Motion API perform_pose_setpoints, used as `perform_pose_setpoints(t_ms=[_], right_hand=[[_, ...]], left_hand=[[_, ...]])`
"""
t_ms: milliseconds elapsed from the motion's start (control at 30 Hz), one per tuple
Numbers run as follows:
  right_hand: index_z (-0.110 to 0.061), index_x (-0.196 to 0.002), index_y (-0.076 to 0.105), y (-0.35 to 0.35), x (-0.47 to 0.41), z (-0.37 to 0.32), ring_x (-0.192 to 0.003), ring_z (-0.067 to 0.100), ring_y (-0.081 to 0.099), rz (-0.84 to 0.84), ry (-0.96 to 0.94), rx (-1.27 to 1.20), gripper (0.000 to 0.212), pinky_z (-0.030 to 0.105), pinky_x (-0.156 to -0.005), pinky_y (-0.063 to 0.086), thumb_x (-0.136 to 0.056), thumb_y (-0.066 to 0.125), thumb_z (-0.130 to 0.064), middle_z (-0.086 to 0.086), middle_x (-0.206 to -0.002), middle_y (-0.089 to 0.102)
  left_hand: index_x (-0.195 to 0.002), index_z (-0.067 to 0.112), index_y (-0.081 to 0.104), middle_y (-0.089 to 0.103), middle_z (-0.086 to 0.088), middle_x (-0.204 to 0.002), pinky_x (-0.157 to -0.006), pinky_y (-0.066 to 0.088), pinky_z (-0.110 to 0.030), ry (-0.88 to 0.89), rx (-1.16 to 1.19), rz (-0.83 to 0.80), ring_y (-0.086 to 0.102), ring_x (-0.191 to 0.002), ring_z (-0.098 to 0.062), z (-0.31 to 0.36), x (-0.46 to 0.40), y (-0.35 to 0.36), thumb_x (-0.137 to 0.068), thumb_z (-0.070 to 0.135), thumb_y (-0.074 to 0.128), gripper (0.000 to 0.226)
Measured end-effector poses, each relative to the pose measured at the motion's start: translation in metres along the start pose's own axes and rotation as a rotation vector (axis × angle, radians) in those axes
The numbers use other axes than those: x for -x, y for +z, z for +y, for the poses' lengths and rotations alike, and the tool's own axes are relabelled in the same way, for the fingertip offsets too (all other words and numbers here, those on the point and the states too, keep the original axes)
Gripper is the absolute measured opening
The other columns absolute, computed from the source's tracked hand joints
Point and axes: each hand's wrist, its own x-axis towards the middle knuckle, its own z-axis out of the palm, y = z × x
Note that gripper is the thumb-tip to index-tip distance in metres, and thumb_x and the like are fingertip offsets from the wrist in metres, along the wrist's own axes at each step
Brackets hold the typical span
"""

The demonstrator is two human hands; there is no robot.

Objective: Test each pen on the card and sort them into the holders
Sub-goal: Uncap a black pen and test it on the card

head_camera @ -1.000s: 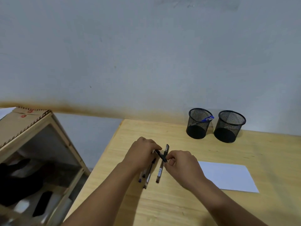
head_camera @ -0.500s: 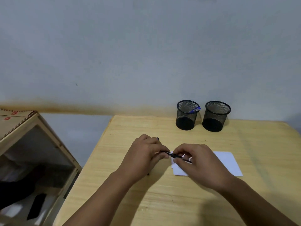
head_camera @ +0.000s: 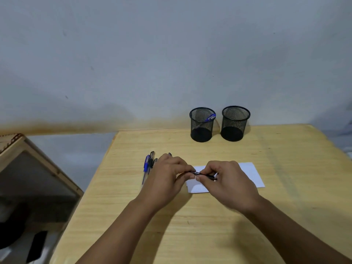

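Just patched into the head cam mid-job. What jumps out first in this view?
Both hands meet at the table's centre, the left hand and right hand gripping one black pen horizontally above the white card's left end. Left of them a small cluster of pens lies on the wooden table. At the far edge stand two black mesh holders: the left holder has a blue pen in it, and no pen shows in the right holder.

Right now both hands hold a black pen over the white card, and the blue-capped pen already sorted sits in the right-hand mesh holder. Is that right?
Not quite. The head view shows the blue-capped pen in the left mesh holder; the right mesh holder looks empty. The rest stands: the left hand and right hand both hold the black pen over the white card.
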Motion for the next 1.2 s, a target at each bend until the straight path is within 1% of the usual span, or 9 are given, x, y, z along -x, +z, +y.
perform_pose_setpoints(t_ms=[100, 267, 400, 500, 600, 833, 1033, 1133, 1200], right_hand=[[-0.036, -0.082, 0.071, 0.002, -0.002, 0.003, -0.072, 0.0, 0.062, -0.034, 0.016, -0.032, 0.014, 0.025, -0.055, 0.047, -0.085, 0.066, -0.049, -0.023, -0.077, 0.069], [-0.029, -0.089, 0.076, 0.007, -0.006, 0.012, -0.084, -0.002, 0.066, 0.043, 0.038, -0.258, 0.007, 0.022, -0.076, 0.053, -0.086, 0.071, -0.027, -0.02, -0.086, 0.073], [-0.028, -0.102, 0.074, 0.006, -0.005, 0.022, -0.076, 0.011, 0.071, 0.02, 0.159, -0.585, 0.019, 0.027, -0.071, 0.057, -0.09, 0.069, -0.015, -0.005, -0.088, 0.076], [-0.021, -0.109, 0.071, 0.005, -0.002, 0.024, -0.078, 0.022, 0.073, 0.018, 0.207, -0.757, 0.022, 0.031, -0.075, 0.061, -0.09, 0.069, -0.009, 0.008, -0.088, 0.076], [-0.018, -0.11, 0.068, 0.004, 0.001, 0.023, -0.081, 0.024, 0.075, 0.038, 0.241, -0.852, 0.023, 0.033, -0.076, 0.062, -0.09, 0.068, -0.007, 0.012, -0.087, 0.075], [-0.008, -0.094, 0.068, 0.003, 0.0, 0.023, -0.078, 0.026, 0.076, 0.096, 0.266, -0.892, 0.007, 0.033, -0.071, 0.062, -0.089, 0.07, -0.005, 0.014, -0.088, 0.074], [-0.012, -0.102, 0.072, 0.008, 0.0, 0.026, -0.081, 0.021, 0.077, 0.102, 0.269, -0.882, 0.013, 0.036, -0.076, 0.063, -0.09, 0.068, -0.009, 0.011, -0.093, 0.075], [-0.013, -0.109, 0.071, 0.008, -0.001, 0.028, -0.085, 0.02, 0.077, 0.089, 0.261, -0.877, 0.019, 0.036, -0.079, 0.062, -0.098, 0.056, -0.01, 0.005, -0.097, 0.077], [-0.012, -0.113, 0.07, 0.007, -0.001, 0.03, -0.09, 0.019, 0.076, 0.059, 0.247, -0.91, 0.026, 0.03, -0.08, 0.061, -0.099, 0.051, -0.003, 0.004, -0.099, 0.078]], left_hand=[[-0.1, 0.036, 0.075, 0.067, 0.018, -0.089, -0.076, 0.042, -0.03, -0.045, -0.005, -0.042, 0.046, -0.082, -0.015, -0.005, 0.002, 0.0, -0.091, 0.04, 0.065, 0.014], [-0.107, 0.033, 0.075, 0.07, 0.016, -0.093, -0.082, 0.045, -0.031, -0.266, -0.033, -0.003, 0.057, -0.091, -0.015, -0.018, 0.003, 0.002, -0.093, 0.039, 0.063, 0.019], [-0.096, 0.033, 0.076, 0.068, 0.008, -0.081, -0.078, 0.049, -0.035, -0.464, -0.181, -0.017, 0.06, -0.089, -0.023, -0.024, -0.004, 0.011, -0.093, 0.034, 0.054, 0.021], [-0.086, 0.03, 0.073, 0.065, 0.008, -0.079, -0.09, 0.044, -0.039, -0.534, -0.256, -0.031, 0.057, -0.105, -0.031, -0.023, -0.009, 0.02, -0.091, 0.031, 0.046, 0.028], [-0.085, 0.03, 0.072, 0.067, 0.008, -0.088, -0.098, 0.036, -0.042, -0.569, -0.303, -0.073, 0.048, -0.123, -0.034, -0.021, -0.015, 0.025, -0.093, 0.032, 0.045, 0.028], [-0.109, 0.034, 0.068, 0.063, 0.011, -0.118, -0.1, 0.03, -0.041, -0.593, -0.334, -0.109, 0.034, -0.133, -0.027, -0.018, -0.016, 0.03, -0.094, 0.044, 0.045, 0.028], [-0.111, 0.034, 0.066, 0.063, 0.013, -0.117, -0.092, 0.033, -0.037, -0.538, -0.295, -0.046, 0.041, -0.116, -0.021, -0.011, -0.002, 0.028, -0.091, 0.044, 0.046, 0.03], [-0.124, 0.034, 0.063, 0.06, 0.016, -0.123, -0.099, 0.036, -0.036, -0.441, -0.207, -0.018, 0.041, -0.119, -0.019, -0.004, 0.013, 0.027, -0.088, 0.048, 0.048, 0.041], [-0.132, 0.034, 0.058, 0.056, 0.018, -0.128, -0.099, 0.033, -0.033, -0.366, -0.176, -0.065, 0.036, -0.12, -0.014, -0.001, 0.023, 0.027, -0.088, 0.052, 0.051, 0.048]])
